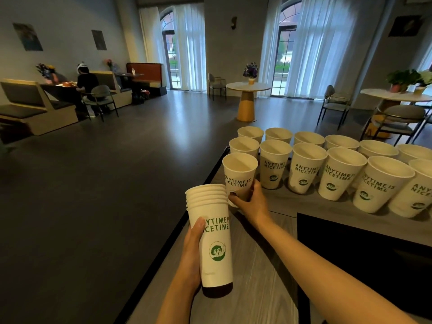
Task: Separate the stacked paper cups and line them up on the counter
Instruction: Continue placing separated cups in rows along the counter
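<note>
A grey wood-grain counter (287,202) carries two rows of white paper cups (341,171) along its far edge, each printed in green "ANYTIME IS NICETIME" above a round green logo. The nested stack (211,232), same print, several rims showing, stands upright near the counter's left edge, with the left hand (191,251) wrapped round it. The right hand (251,198) grips a single cup (239,177) at the left end of the near row.

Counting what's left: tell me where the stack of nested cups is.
The stack of white nested paper cups is at lower centre, gripped in the left hand, beside the grey counter's left end.
</note>
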The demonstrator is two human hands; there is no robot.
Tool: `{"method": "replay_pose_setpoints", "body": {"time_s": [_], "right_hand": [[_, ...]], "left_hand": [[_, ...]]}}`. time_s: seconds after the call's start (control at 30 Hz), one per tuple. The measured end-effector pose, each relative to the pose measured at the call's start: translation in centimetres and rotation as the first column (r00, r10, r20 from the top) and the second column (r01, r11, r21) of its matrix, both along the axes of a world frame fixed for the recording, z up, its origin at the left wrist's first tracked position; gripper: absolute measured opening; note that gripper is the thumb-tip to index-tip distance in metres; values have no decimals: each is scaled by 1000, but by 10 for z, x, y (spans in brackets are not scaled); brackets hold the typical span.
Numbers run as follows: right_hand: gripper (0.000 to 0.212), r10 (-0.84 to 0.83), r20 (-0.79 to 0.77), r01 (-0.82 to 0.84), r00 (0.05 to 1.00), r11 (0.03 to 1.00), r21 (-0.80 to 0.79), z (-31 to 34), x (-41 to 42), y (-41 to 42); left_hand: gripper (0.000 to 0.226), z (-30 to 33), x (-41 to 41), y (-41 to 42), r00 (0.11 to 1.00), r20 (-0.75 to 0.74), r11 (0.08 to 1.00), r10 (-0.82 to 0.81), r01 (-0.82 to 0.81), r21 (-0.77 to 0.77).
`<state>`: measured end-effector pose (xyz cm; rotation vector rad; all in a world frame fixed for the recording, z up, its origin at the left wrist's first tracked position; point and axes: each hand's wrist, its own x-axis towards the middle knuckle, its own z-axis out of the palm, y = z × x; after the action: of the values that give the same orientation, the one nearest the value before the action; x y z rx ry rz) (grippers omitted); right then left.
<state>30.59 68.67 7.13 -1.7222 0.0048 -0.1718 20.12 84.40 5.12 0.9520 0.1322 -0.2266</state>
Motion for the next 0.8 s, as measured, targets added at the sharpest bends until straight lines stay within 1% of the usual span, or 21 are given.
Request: {"method": "replay_pose_setpoints", "body": {"time_s": [0.1,0.17,0.23,0.27,0.3,0.33,0.43,0.47,0.5,0.53,0.63,0.7,0.73,0.8], "right_hand": [[83,73,-33,-74,997,996,-42,-6,-5,-4],[87,74,-33,-75,997,997,-20,-7,-9,-5],[91,-6,-87,18,996,991,133,-4,-18,-7],[88,-55,-123,82,991,972,220,-3,-24,-10],[81,-87,-152,128,985,949,287,-2,-31,-14],[70,-82,-174,137,981,933,334,0,-40,-19],[29,71,-197,29,978,886,463,14,-63,-35],[25,125,-189,-16,974,871,491,18,-69,-43],[26,175,-169,-68,970,864,499,24,-73,-50],[27,214,-150,-120,965,874,471,30,-73,-57],[19,275,-167,-225,947,938,265,43,-76,-72],[19,309,-180,-276,934,943,186,49,-78,-77],[18,316,-180,-284,932,942,181,50,-80,-79],[13,324,-183,-278,928,931,238,50,-82,-81]], "left_hand": [[109,0,-1,-1,999,21,1000,-30,30,-2],[108,0,-2,-4,997,42,998,-67,68,-10],[106,1,-5,-8,990,61,992,-124,124,4],[105,3,-7,-13,985,68,987,-158,157,20],[103,4,-8,-17,980,78,982,-185,182,44],[101,6,-10,-21,974,99,977,-204,197,79],[93,10,-12,-29,958,167,957,-234,196,212],[92,10,-14,-30,953,173,949,-247,202,241],[92,11,-15,-31,950,177,945,-258,210,251],[92,13,-15,-31,947,185,943,-262,211,256],[91,16,-18,-32,946,206,945,-251,194,264],[90,17,-20,-33,939,221,940,-264,200,275],[90,17,-22,-33,935,224,938,-275,209,278],[92,16,-25,-34,939,215,936,-267,200,290]]}}
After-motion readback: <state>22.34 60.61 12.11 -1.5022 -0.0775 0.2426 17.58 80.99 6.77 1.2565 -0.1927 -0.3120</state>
